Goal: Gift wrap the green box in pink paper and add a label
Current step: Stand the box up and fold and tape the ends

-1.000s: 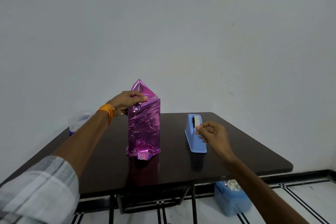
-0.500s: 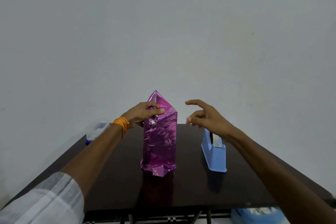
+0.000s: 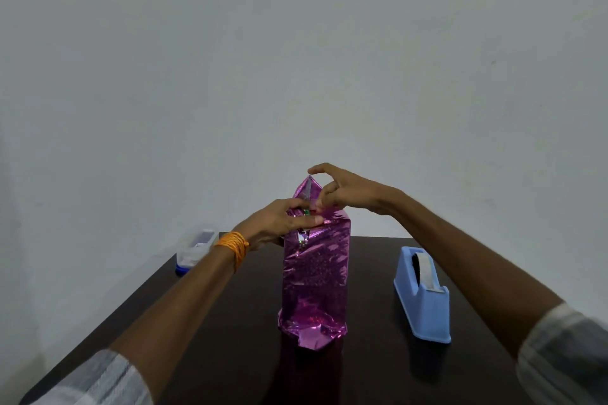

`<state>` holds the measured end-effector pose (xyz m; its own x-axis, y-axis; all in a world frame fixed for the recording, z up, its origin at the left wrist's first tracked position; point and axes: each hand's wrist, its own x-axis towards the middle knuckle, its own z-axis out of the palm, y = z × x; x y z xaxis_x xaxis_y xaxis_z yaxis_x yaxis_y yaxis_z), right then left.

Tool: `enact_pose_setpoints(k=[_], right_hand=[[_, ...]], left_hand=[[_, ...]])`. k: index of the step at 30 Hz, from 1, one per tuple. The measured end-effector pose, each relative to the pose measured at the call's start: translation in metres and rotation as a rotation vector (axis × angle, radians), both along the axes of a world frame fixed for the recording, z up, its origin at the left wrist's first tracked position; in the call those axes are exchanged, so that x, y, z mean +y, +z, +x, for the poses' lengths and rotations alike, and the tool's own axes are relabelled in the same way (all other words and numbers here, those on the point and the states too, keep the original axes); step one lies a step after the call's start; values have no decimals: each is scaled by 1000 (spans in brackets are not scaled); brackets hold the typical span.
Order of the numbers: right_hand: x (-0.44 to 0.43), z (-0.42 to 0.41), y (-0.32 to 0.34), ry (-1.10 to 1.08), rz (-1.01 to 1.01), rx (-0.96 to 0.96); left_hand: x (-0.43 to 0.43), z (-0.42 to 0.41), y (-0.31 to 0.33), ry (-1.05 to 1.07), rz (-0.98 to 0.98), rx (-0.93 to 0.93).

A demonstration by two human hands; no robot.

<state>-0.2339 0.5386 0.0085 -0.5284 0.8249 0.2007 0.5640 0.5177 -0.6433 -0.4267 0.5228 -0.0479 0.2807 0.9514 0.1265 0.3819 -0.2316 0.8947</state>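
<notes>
On the dark table (image 3: 230, 355) the green box (image 3: 306, 211) is standing upright, showing only as a sliver through its pink paper (image 3: 316, 273). The bottom end is already folded shut. To its right a blue tape dispenser (image 3: 421, 299) is waiting, well apart. Higher up, the left hand (image 3: 279, 223) is gripping the folded paper against the box top. The right hand (image 3: 348, 191) is curling its fingers at the pointed flap (image 3: 307, 187), index raised; whether it is holding tape, I cannot tell. Closing the top and labelling are still pending. A clear container (image 3: 195, 250) is sitting far left.
</notes>
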Motion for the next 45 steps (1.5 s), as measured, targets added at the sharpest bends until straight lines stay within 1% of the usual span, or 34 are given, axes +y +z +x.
enact_pose_setpoints(k=[3, 8, 20, 28, 33, 37, 41, 45], right_hand=[[6, -7, 6, -9, -28, -110], [10, -17, 15, -41, -30, -238], [12, -44, 30, -131, -66, -460], [25, -63, 31, -179, -86, -649], [27, -62, 34, -202, -113, -671], [27, -58, 36, -254, -129, -631], [26, -40, 34, -327, -3, -666], [26, -18, 8, -364, 92, -463]], left_hand=[[0, 1, -1, 2, -6, -8], [2, 2, -1, 22, -4, -11], [1, 2, 0, 21, -1, -22], [0, 1, 1, 16, -22, -46], [1, 2, 2, 22, -26, -48], [2, 1, 3, 21, -17, -39], [3, 0, 1, 26, 4, -27], [3, 0, 3, 12, 0, -18]])
